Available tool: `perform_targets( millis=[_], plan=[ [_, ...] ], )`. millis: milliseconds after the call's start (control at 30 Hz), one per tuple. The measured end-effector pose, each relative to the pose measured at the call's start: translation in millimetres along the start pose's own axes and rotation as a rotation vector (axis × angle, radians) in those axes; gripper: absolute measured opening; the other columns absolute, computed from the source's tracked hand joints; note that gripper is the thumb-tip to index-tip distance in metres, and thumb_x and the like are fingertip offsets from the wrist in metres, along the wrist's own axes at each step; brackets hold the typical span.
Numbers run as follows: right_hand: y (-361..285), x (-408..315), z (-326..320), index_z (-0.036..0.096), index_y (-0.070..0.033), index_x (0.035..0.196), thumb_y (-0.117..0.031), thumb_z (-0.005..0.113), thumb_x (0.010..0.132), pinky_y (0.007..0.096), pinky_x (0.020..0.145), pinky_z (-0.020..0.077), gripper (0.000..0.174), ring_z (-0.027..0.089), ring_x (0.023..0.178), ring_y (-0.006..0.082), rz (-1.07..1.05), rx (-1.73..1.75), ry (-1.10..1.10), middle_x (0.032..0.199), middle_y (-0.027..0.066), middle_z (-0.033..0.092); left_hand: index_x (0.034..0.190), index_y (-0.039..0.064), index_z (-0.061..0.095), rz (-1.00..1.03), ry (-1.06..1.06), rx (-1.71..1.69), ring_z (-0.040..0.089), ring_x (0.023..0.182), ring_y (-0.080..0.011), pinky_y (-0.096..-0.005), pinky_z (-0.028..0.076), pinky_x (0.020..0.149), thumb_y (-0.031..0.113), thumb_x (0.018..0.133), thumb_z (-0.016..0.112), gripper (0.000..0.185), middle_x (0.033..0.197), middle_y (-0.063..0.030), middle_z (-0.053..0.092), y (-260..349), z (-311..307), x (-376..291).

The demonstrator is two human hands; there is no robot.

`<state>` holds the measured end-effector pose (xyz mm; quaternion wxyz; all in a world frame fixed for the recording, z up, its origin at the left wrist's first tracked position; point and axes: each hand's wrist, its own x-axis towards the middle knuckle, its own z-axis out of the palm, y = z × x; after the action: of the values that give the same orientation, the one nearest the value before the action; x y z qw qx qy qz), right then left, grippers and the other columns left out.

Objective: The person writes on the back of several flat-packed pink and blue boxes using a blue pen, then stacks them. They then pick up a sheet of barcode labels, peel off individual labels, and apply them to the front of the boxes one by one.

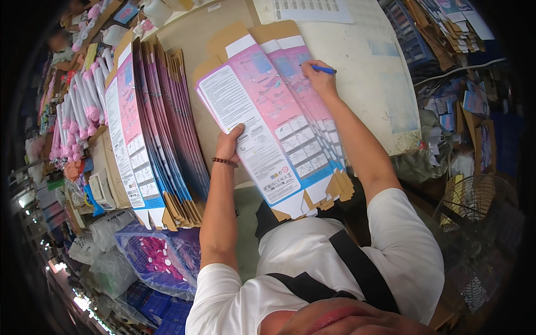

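My left hand [229, 142] grips the left edge of several fanned, flattened printed cardboard boxes [268, 125], its thumb on the white text panel of the top one. The boxes lie at a tilt on the table, their lower flaps over its near edge. My right hand [319, 79] holds a blue pen [323, 69] by the far right part of the fan, its tip pointing left over the printed surface. Whether the tip touches cannot be told. Left of my left hand, a thick row of similar flattened boxes [155, 138] leans together on the table.
Pink-and-white plastic wands [79, 109] lie in a heap at the left. A blue crate [125, 247] lined with plastic holds pink parts below them. A wire-guarded fan [473, 209] stands at the right. A printed sheet [312, 10] lies at the table's far side.
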<state>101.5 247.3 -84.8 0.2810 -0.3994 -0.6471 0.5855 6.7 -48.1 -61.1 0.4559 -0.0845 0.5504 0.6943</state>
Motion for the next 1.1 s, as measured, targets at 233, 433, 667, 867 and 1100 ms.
perform_targets(
  millis=[233, 433, 667, 867, 1100],
  plan=[
    [1.1, 0.5, -3.1, 0.069, -0.006, 0.079, -0.030, 0.066, 0.074, 0.0287, 0.059, 0.0492, 0.024, 0.062, 0.061, 0.0153, 0.021, -0.225, -0.127, 0.066, 0.0062, 0.066, 0.117, -0.011, 0.051, -0.033, 0.042, 0.022, 0.064, 0.091, -0.0257, -0.0355, 0.056, 0.076, 0.009, 0.084, 0.066, 0.042, 0.109, -0.0179, 0.062, 3.1, -5.3, 0.7],
    [4.3, 1.3, -0.3, 0.070, -0.009, 0.079, -0.031, 0.065, 0.074, 0.0321, 0.062, 0.0512, 0.022, 0.065, 0.063, 0.0220, -0.004, -0.362, -0.093, 0.068, 0.0094, 0.067, 0.118, -0.011, 0.051, -0.018, 0.039, 0.031, 0.064, 0.091, -0.0253, -0.0349, 0.055, 0.075, 0.010, 0.083, 0.065, 0.043, 0.109, -0.0178, 0.062, 5.2, -0.2, 2.7],
    [-8.0, -6.6, -14.8, 0.071, -0.007, 0.086, -0.025, 0.067, 0.080, 0.0289, 0.063, 0.0499, 0.019, 0.065, 0.068, 0.0161, -0.073, -0.324, 0.142, 0.075, 0.0085, 0.069, 0.118, -0.010, 0.052, -0.004, 0.018, -0.005, 0.064, 0.091, -0.0251, -0.0346, 0.055, 0.076, 0.009, 0.084, 0.064, 0.041, 0.108, -0.0173, 0.062, 4.7, 1.0, 4.7],
    [-2.6, -6.3, -16.8, 0.070, -0.007, 0.086, -0.030, 0.066, 0.080, 0.0305, 0.063, 0.0498, 0.024, 0.065, 0.066, 0.0187, -0.019, -0.262, 0.097, 0.072, 0.0080, 0.068, 0.118, -0.008, 0.052, -0.009, -0.060, -0.029, 0.064, 0.090, -0.0235, -0.0340, 0.056, 0.075, 0.010, 0.087, 0.062, 0.037, 0.107, -0.0147, 0.062, 1.5, 10.2, 13.1],
    [8.7, -1.1, -13.2, 0.069, -0.005, 0.087, -0.031, 0.066, 0.079, 0.0287, 0.062, 0.0492, 0.028, 0.062, 0.064, 0.0156, -0.006, -0.169, 0.020, 0.071, 0.0064, 0.067, 0.117, -0.008, 0.052, 0.037, 0.008, 0.033, 0.064, 0.091, -0.0244, -0.0350, 0.056, 0.078, 0.006, 0.084, 0.064, 0.037, 0.107, -0.0161, 0.063, -0.9, 11.4, 1.9]
  ],
)
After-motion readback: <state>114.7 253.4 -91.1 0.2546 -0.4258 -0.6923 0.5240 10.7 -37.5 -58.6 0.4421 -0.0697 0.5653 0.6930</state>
